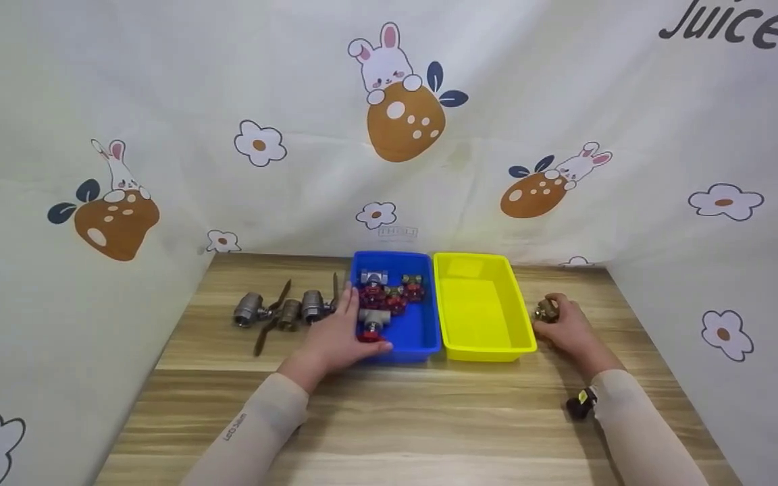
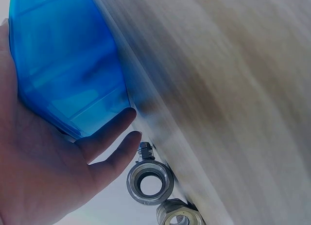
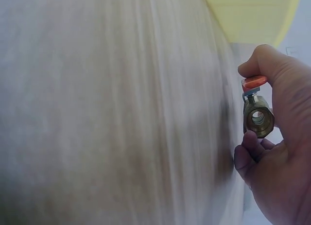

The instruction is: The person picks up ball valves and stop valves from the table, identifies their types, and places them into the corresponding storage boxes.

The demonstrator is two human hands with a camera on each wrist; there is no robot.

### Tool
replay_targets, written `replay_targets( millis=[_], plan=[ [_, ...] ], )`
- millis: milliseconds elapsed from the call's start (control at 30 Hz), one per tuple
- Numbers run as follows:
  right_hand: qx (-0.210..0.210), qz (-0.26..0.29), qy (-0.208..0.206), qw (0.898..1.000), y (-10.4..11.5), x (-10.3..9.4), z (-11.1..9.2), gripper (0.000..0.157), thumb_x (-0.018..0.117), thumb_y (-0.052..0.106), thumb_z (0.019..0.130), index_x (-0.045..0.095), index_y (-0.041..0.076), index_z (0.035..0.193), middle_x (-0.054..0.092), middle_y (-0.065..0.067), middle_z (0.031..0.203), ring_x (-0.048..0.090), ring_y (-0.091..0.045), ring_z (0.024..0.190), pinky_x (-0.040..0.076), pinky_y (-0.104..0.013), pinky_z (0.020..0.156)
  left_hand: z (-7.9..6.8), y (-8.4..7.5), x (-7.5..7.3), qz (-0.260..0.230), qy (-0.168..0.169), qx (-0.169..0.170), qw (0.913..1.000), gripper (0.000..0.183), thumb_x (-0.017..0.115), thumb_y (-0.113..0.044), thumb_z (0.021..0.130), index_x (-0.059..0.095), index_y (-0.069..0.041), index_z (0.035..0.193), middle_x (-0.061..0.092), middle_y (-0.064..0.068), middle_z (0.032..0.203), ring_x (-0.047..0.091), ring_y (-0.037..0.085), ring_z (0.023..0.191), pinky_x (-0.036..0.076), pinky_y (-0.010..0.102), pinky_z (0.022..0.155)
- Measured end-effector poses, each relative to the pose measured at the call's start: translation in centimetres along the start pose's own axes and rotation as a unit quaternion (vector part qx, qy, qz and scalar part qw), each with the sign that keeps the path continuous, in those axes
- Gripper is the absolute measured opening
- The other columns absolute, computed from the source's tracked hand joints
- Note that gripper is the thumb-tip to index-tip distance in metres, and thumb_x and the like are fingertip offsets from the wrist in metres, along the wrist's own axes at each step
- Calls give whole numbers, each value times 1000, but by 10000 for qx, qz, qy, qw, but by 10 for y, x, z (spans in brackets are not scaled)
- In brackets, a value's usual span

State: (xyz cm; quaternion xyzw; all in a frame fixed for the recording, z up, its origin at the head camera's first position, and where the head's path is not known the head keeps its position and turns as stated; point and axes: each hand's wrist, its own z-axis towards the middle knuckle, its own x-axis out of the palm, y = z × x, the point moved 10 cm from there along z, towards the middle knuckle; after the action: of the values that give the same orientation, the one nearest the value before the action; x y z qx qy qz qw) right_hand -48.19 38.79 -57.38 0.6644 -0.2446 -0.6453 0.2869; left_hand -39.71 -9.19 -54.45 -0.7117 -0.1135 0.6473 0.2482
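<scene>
My right hand [image 1: 573,331] holds a small brass ball valve [image 3: 258,119] with an orange-red handle, to the right of the yellow bin [image 1: 524,317]. Thumb and fingers close round its two ends in the right wrist view. My left hand [image 1: 336,337] rests along the left side of the blue bin [image 1: 412,334], fingers fairly straight, the thumb reaching over the front left corner. Inside the blue bin lie several valves [image 1: 394,297] with red handles, partly hidden by the hand. The yellow bin stands against the blue one with nothing in it.
Left of the blue bin lie larger metal ball valves with long levers [image 1: 248,310], [image 1: 313,307] and a brass-coloured one [image 1: 289,315] between them. A patterned curtain [image 1: 308,202] hangs behind the wooden table [image 1: 416,418] and at both sides.
</scene>
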Motion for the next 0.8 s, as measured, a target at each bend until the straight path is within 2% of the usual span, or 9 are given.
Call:
replay_targets(
  millis=[133,300,467,600,800],
  plan=[
    [-40,350,-21,9994,5,-3,-1,88,82,17,91,37,-9,162,52,-32,146,53,-40,127,45,-54,116,-1,-1,0,-13,10,-13,10000,139,74,-87,84,8,-8,178,-4,8,186,66,47,133,55,60,109],
    [-70,333,-96,9994,13,-7,-1,81,78,14,94,38,-9,161,52,-30,141,53,-37,120,49,-46,104,-1,-2,-2,-19,-27,33,10000,141,72,-90,82,10,-6,178,0,12,186,67,47,131,56,60,108],
    [-33,226,-161,9996,20,-13,-4,82,77,17,96,36,-8,163,49,-32,145,52,-41,126,46,-55,112,0,-1,-1,-26,-38,24,10000,139,74,-87,84,10,-6,178,-1,11,186,66,48,133,55,60,109],
    [-209,-59,-270,9994,29,-20,-5,82,77,18,96,37,-11,161,51,-38,145,53,-45,129,43,-63,117,-1,-2,-2,-35,-38,41,10000,138,75,-86,85,10,-5,177,-1,11,186,66,48,133,55,61,110],
    [-430,-93,-326,9985,44,-27,-4,79,76,16,94,41,-13,159,60,-34,138,59,-41,120,52,-54,106,-1,-2,-2,-40,-38,46,10000,138,75,-85,85,10,-5,177,-2,12,186,65,49,133,55,61,110]
  ],
)
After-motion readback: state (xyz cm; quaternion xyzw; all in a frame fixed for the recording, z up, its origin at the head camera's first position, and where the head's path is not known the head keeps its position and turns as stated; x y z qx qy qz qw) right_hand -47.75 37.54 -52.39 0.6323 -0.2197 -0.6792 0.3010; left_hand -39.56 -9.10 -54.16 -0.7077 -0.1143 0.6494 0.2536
